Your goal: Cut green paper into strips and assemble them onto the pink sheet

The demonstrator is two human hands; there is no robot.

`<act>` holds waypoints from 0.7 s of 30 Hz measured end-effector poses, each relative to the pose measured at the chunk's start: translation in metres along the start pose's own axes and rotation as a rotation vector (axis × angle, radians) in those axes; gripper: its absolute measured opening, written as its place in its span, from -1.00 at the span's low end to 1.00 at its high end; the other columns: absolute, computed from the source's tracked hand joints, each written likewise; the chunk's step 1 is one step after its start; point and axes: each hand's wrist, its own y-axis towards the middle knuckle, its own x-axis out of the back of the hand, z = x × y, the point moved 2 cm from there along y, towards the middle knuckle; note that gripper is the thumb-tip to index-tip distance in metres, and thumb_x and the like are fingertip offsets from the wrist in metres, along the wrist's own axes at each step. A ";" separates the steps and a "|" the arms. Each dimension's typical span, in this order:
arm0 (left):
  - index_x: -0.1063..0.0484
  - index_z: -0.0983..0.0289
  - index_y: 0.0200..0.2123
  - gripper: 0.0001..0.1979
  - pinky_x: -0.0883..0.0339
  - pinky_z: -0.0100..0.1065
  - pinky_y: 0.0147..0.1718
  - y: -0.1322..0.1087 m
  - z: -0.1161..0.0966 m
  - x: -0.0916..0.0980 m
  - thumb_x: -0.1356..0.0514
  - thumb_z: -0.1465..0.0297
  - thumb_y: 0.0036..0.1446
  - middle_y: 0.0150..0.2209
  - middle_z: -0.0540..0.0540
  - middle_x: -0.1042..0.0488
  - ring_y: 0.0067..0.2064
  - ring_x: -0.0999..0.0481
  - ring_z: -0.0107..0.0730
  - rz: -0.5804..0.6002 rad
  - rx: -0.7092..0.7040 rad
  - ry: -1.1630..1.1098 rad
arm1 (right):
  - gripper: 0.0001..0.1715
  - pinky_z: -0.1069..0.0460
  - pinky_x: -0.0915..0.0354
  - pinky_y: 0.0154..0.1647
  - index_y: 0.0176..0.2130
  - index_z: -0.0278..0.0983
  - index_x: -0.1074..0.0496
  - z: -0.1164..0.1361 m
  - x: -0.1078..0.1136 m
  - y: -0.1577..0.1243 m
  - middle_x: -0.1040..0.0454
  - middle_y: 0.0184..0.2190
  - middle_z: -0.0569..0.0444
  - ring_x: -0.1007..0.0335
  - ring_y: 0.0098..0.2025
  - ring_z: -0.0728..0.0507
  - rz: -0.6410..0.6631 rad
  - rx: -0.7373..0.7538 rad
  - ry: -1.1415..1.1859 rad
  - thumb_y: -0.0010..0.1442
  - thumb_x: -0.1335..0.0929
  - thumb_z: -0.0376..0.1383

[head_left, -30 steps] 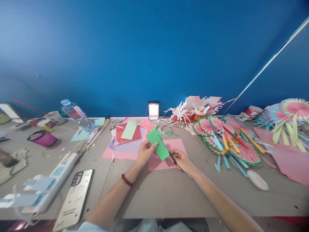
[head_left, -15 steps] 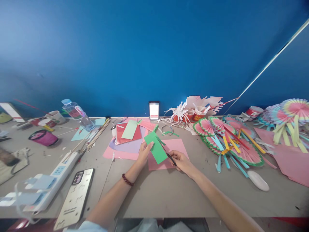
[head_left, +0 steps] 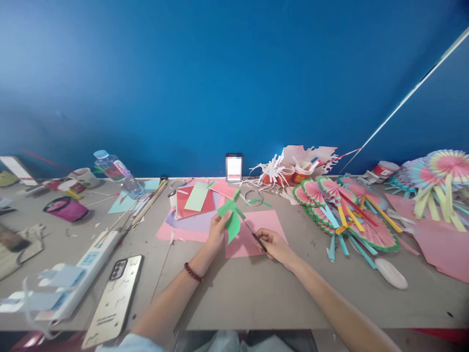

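My left hand [head_left: 219,229] pinches a piece of green paper [head_left: 232,220] and holds it up over a pink sheet [head_left: 256,230] on the grey table [head_left: 256,293]. A red bead bracelet sits on that wrist. My right hand [head_left: 274,243] is closed round a pair of scissors [head_left: 252,233], whose blades reach up-left into the green paper's edge. The green piece looks narrow and curved, with a thin strip hanging at its top.
A stack of red, purple and pink sheets [head_left: 194,210] lies behind my left hand. Pleated paper fans [head_left: 344,215] fill the right side. A phone [head_left: 113,298] and a power strip [head_left: 62,288] lie front left; a water bottle [head_left: 115,171] and paper cups [head_left: 296,172] stand at the back.
The green paper has turned in my left hand and now shows a narrower, curved shape. The scissors have moved up-left along its edge.
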 end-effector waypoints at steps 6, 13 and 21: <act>-0.55 0.32 -0.45 -0.60 -0.38 -0.39 -0.42 0.004 0.008 0.002 -0.46 0.11 -0.23 -0.46 0.08 -0.57 -0.46 -0.48 -0.40 -0.060 -0.053 -0.002 | -0.66 0.17 0.24 -0.76 -0.39 -0.23 -0.31 -0.007 0.001 0.005 -0.21 -0.67 0.35 0.17 -0.76 0.17 0.007 0.000 -0.004 -0.03 -0.44 -0.08; -0.56 0.32 -0.44 -0.61 -0.40 -0.35 -0.35 0.004 0.011 0.002 -0.42 0.09 -0.15 -0.41 0.14 -0.61 -0.41 -0.53 -0.34 -0.024 -0.052 0.079 | -0.63 0.17 0.25 -0.77 -0.37 -0.24 -0.32 -0.002 0.000 0.001 -0.25 -0.65 0.34 0.18 -0.76 0.18 0.010 -0.011 0.019 -0.04 -0.44 -0.06; -0.53 0.30 -0.51 -0.61 -0.39 -0.34 -0.41 0.004 0.009 0.002 -0.44 0.09 -0.22 -0.48 0.11 -0.58 -0.45 -0.51 -0.33 -0.031 -0.036 0.134 | -0.57 0.17 0.25 -0.77 -0.37 -0.24 -0.30 -0.006 0.001 0.003 -0.25 -0.65 0.34 0.20 -0.76 0.18 0.017 0.002 0.015 -0.03 -0.43 0.01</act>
